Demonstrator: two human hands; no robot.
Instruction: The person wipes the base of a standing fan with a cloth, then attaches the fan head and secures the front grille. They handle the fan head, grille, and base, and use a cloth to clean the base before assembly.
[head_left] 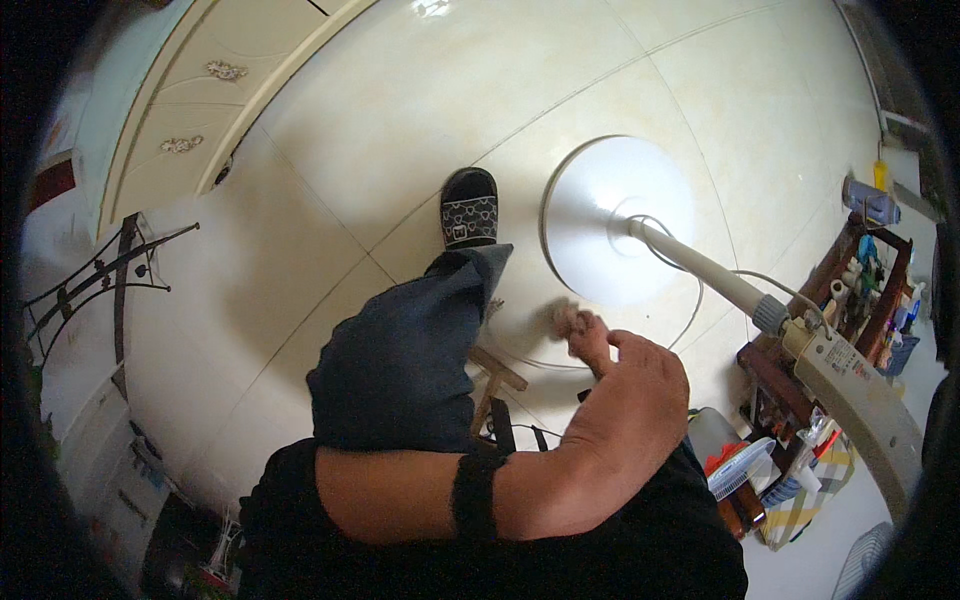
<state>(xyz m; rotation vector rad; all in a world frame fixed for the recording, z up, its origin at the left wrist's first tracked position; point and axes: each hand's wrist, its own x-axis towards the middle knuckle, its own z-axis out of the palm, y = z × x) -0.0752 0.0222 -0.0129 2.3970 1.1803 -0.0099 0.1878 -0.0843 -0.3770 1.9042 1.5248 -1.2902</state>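
My left arm crosses in front of my body toward the right, with a black band round the wrist. At its end my left hand (630, 385) is bent, its fingers curled inward and drawn together. Just past the fingertips shows a small blurred brownish shape (566, 318); whether the hand grips it, or what it is, I cannot make out. My right hand does not show. Below the hand is a brown wooden piece (497, 370), partly hidden by my leg and arm. My leg in dark grey trousers (400, 360) ends in a black patterned slipper (469, 210).
A white round lamp-like base (610, 195) with a thick jointed arm (720, 280) and cable stands ahead right. A dark wooden shelf (840, 290) with small goods, and a fan (740, 467), are at right. A cream cabinet (190, 110) and black metal frame (110, 275) are at left.
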